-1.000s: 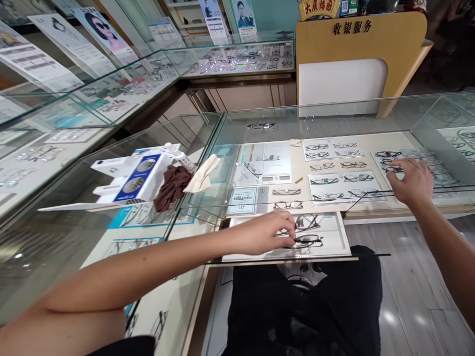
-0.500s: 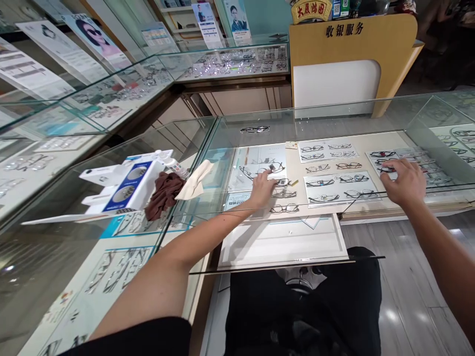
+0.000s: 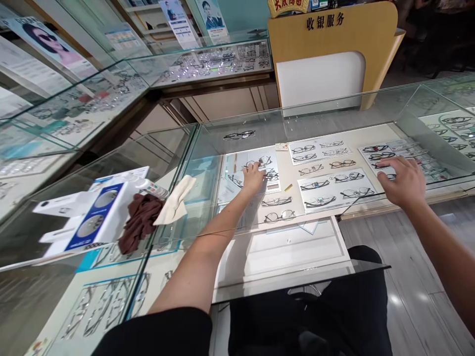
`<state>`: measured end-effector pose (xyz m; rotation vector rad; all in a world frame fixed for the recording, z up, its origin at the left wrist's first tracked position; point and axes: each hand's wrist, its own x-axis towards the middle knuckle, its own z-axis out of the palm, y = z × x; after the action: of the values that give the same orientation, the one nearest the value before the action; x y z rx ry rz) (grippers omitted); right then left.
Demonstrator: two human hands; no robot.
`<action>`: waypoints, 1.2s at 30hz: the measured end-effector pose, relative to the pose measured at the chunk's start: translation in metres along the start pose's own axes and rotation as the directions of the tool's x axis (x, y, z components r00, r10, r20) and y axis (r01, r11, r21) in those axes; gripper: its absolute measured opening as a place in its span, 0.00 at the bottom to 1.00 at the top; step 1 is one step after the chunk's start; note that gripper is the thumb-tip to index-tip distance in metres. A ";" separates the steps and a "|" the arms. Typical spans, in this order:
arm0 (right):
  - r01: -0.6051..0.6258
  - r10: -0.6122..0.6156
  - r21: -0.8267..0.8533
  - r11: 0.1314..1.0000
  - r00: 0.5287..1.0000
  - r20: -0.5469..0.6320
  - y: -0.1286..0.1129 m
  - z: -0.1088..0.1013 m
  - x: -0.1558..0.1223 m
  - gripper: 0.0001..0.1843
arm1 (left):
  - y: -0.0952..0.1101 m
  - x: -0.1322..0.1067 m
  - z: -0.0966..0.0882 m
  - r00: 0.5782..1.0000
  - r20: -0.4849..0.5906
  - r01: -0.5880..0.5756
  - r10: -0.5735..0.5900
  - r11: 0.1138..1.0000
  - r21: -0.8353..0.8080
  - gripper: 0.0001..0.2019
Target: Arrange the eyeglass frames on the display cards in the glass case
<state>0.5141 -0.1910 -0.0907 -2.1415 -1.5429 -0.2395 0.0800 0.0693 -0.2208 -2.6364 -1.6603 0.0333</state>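
Observation:
My left hand (image 3: 254, 179) is inside the glass display counter, its fingers bent over a white card (image 3: 230, 195). A pair of dark-framed eyeglasses (image 3: 272, 175) sits at its thumb side and appears pinched there; the fingertips partly hide the contact. Further eyeglasses (image 3: 264, 161) lie just beyond the fingers. My right hand (image 3: 404, 181) is open, fingers loosely spread above a row of eyeglasses (image 3: 374, 149) at the right. Between the hands, several eyeglasses (image 3: 314, 185) lie on white cards, and two pairs, one of them thin-rimmed (image 3: 279, 216), rest near the front.
A pulled-out white drawer (image 3: 282, 252) is below the counter. To the left, a blue-and-white box (image 3: 98, 212), a brown cloth (image 3: 139, 222), a cream cloth (image 3: 176, 200) and a small bottle (image 3: 154, 189) lie on the glass. One pair of eyeglasses (image 3: 239, 134) rests on the far glass.
My left hand has moved forward and left onto the white card, and the eyeglasses beside it have shifted there too. My right hand stays about in place. The view has swung slightly right.

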 end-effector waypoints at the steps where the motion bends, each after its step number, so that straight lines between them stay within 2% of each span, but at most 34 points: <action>1: 0.007 -0.007 -0.004 1.000 1.000 -0.004 0.001 0.000 0.000 0.25 | -0.001 0.000 0.002 1.000 0.002 0.007 -0.007 1.000 0.001 0.21; 5: 0.005 -0.005 -0.028 1.000 1.000 -0.008 0.000 -0.002 -0.001 0.25 | -0.001 0.001 0.009 1.000 0.017 0.014 -0.014 1.000 -0.006 0.21; 14: -0.011 0.011 -0.034 0.999 1.000 -0.006 -0.005 -0.007 -0.001 0.27 | -0.002 0.000 0.003 0.998 0.056 0.006 -0.002 0.998 -0.067 0.21; 18: -0.038 0.039 -0.030 0.999 0.999 0.017 -0.009 -0.009 -0.001 0.28 | -0.006 0.002 0.001 1.000 0.023 0.009 -0.007 0.996 -0.091 0.21; 22: -0.056 0.056 -0.023 0.998 0.998 0.037 -0.011 -0.011 -0.001 0.29 | -0.010 0.008 -0.005 0.997 -0.014 0.069 -0.072 0.983 -0.168 0.22; 27: -0.033 0.034 -0.016 0.999 0.999 0.019 -0.008 -0.010 -0.001 0.27 | -0.012 0.022 -0.013 0.993 -0.043 0.098 -0.110 0.969 -0.226 0.13; 31: -0.001 0.001 -0.002 1.000 1.000 -0.012 -0.006 -0.009 -0.002 0.25 | -0.013 0.036 -0.016 0.990 -0.043 0.120 -0.134 0.963 -0.243 0.21; 36: -0.009 0.009 -0.005 1.000 1.000 -0.016 -0.006 -0.010 -0.003 0.25 | -0.011 0.048 -0.008 0.999 0.003 0.043 -0.043 0.992 -0.121 0.26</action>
<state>0.5088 -0.1967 -0.0820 -2.1443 -1.5251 -0.2571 0.0911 0.1172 -0.2125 -2.6849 -1.7727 -0.0694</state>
